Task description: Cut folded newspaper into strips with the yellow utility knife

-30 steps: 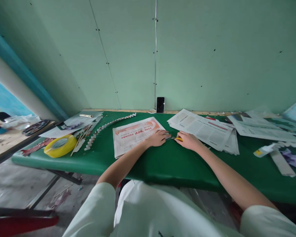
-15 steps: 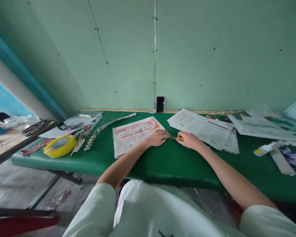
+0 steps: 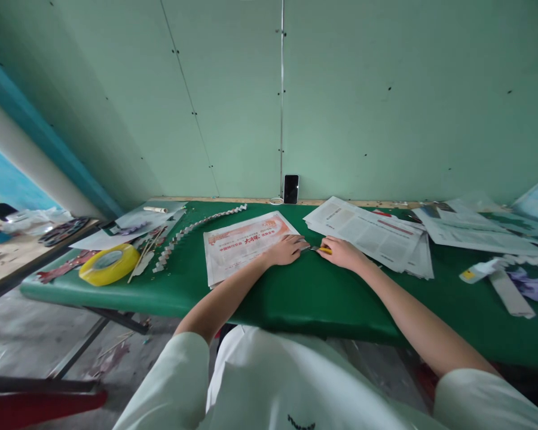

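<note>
A folded newspaper point(image 3: 233, 254) with red and orange print lies on the green tabletop point(image 3: 269, 298). My left hand point(image 3: 287, 249) is over its right edge, the fingers close together and bent down on the paper; the fingertips' undersides are hidden. Just to the right, my right hand point(image 3: 339, 252) is closed around a yellow utility knife point(image 3: 325, 251). The knife's tip points left toward my left fingertips, by the newspaper's edge. Small pale material shows under those fingertips, too small to make out.
More newspaper sheets point(image 3: 367, 233) lie to the right, near a small white bottle point(image 3: 479, 270) and a crumpled purple piece point(image 3: 531, 285). On the left are a yellow tape roll point(image 3: 132, 263), thin sticks and a folded paper chain point(image 3: 174, 239). A phone point(image 3: 291, 189) leans on the wall.
Both hands hold almost the same place. The knife in my right hand has shifted very slightly to the left.
</note>
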{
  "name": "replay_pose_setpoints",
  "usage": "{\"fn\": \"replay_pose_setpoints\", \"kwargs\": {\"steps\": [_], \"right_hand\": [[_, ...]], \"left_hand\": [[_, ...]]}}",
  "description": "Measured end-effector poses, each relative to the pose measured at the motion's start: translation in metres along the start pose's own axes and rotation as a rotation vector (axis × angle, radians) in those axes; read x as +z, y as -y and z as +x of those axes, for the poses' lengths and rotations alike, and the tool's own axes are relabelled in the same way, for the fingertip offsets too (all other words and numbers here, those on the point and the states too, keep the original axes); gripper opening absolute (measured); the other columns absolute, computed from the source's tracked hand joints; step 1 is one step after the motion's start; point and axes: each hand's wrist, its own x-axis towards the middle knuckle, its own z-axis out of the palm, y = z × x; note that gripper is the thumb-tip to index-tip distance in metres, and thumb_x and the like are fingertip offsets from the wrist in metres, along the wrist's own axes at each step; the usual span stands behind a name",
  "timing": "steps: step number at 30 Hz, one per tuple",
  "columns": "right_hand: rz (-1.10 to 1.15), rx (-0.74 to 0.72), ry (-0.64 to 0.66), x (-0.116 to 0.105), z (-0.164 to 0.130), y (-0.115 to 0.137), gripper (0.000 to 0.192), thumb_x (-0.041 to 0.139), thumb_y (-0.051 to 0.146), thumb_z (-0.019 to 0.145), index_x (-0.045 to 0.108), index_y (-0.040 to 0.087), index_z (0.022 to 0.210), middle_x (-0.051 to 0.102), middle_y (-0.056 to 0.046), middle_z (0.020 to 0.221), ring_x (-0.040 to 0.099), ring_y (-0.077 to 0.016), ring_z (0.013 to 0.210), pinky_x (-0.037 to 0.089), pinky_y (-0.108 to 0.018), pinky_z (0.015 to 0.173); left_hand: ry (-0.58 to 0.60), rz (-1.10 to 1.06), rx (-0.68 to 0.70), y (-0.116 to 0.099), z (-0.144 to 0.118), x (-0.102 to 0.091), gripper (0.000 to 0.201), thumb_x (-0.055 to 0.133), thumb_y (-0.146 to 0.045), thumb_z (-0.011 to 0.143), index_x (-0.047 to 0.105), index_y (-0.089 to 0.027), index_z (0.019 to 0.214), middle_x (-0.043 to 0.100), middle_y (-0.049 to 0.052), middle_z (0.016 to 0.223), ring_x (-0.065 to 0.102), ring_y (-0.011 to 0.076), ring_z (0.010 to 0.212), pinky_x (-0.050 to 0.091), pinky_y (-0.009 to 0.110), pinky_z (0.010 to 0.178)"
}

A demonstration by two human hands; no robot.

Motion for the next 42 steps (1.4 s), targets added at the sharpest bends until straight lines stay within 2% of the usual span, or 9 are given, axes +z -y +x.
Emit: {"fn": "replay_pose_setpoints", "kwargs": {"steps": [11, 21, 34, 39, 42], "right_hand": [[-0.007, 0.003, -0.007, 0.002, 0.001, -0.001, 0.024, 0.055, 0.047, 0.105, 0.051, 0.027, 0.091, 0.071, -0.007, 0.102, 0.069, -0.0238, 0.079, 0.044, -0.033, 0.064], [0.024, 0.007, -0.009, 0.006, 0.005, -0.005, 0.028, 0.055, 0.050, 0.104, 0.050, 0.027, 0.090, 0.070, -0.007, 0.100, 0.066, -0.0234, 0.075, 0.041, -0.033, 0.061], [0.039, -0.015, -0.051, 0.005, 0.006, -0.006, 0.026, 0.059, 0.047, 0.104, 0.053, 0.027, 0.089, 0.071, -0.007, 0.099, 0.067, -0.0235, 0.077, 0.042, -0.032, 0.063], [0.041, -0.041, -0.053, 0.006, 0.006, -0.011, 0.025, 0.059, 0.046, 0.105, 0.055, 0.027, 0.088, 0.071, -0.006, 0.098, 0.068, -0.0235, 0.079, 0.044, -0.032, 0.065], [0.038, -0.078, -0.063, 0.008, 0.004, -0.011, 0.024, 0.058, 0.046, 0.106, 0.060, 0.026, 0.093, 0.071, -0.007, 0.103, 0.069, -0.0235, 0.081, 0.045, -0.032, 0.064]], "left_hand": [[0.008, -0.012, -0.026, 0.001, 0.001, 0.001, 0.052, 0.045, -0.028, 0.110, 0.058, -0.023, 0.159, 0.057, 0.015, 0.164, 0.052, 0.0317, 0.153, 0.037, 0.051, 0.132], [0.006, -0.020, -0.048, -0.004, 0.000, -0.004, 0.052, 0.046, -0.028, 0.107, 0.059, -0.024, 0.158, 0.058, 0.014, 0.164, 0.053, 0.0311, 0.153, 0.039, 0.051, 0.132], [0.012, -0.002, -0.029, -0.002, 0.001, -0.003, 0.051, 0.044, -0.027, 0.109, 0.059, -0.022, 0.157, 0.058, 0.014, 0.163, 0.053, 0.0300, 0.152, 0.039, 0.050, 0.132], [0.010, 0.010, -0.049, 0.002, 0.000, 0.001, 0.051, 0.047, -0.030, 0.109, 0.061, -0.021, 0.157, 0.052, 0.019, 0.166, 0.048, 0.0347, 0.156, 0.038, 0.054, 0.132], [0.023, 0.006, -0.054, 0.009, -0.005, 0.000, 0.050, 0.049, -0.031, 0.109, 0.062, -0.025, 0.157, 0.051, 0.017, 0.168, 0.046, 0.0351, 0.157, 0.038, 0.056, 0.132]]}}
